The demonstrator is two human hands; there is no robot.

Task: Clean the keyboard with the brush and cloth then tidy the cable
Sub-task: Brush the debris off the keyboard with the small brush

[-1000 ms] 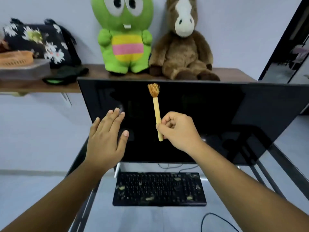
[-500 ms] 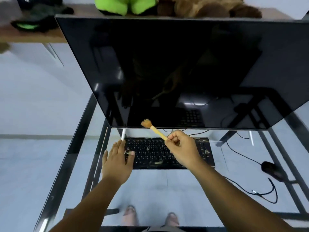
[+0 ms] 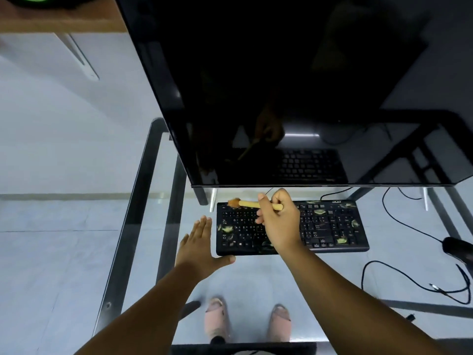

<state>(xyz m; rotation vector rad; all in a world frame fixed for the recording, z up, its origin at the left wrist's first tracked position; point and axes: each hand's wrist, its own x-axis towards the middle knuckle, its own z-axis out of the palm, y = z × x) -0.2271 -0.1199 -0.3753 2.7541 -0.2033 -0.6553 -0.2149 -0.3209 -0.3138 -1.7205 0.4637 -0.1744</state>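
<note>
- Right hand (image 3: 280, 221) is wrapped around the handle of the brush (image 3: 252, 203), fingers curled tight on it, hovering over the left half of the keyboard (image 3: 330, 226).
- Brush lies almost level, bristles sticking out to the left of the right hand and sitting right at the keyboard's top-left corner. Can't tell if the bristles actually touch the keys.
- Left hand (image 3: 198, 248) is flat and spread, holding nothing, just beside the keyboard's left end. Its thumb reaches along the keyboard's front edge, looks like it's touching the near-left corner.
- Keyboard is black and has yellow-green bits of debris all over it, some under the right hand's wrist, more further off to the right of that hand.
- It sits on a glass surface (image 3: 143, 242) with a dark metal frame, feet in light shoes (image 3: 216, 320) visible through it below the hands.
- Big dark monitor (image 3: 281, 85) hangs just past both hands, reflecting the keyboard and brush.
- Cable (image 3: 409, 226) snakes across the surface well off to the right of the right hand, near a black mouse (image 3: 458, 248) at the edge of view.
</note>
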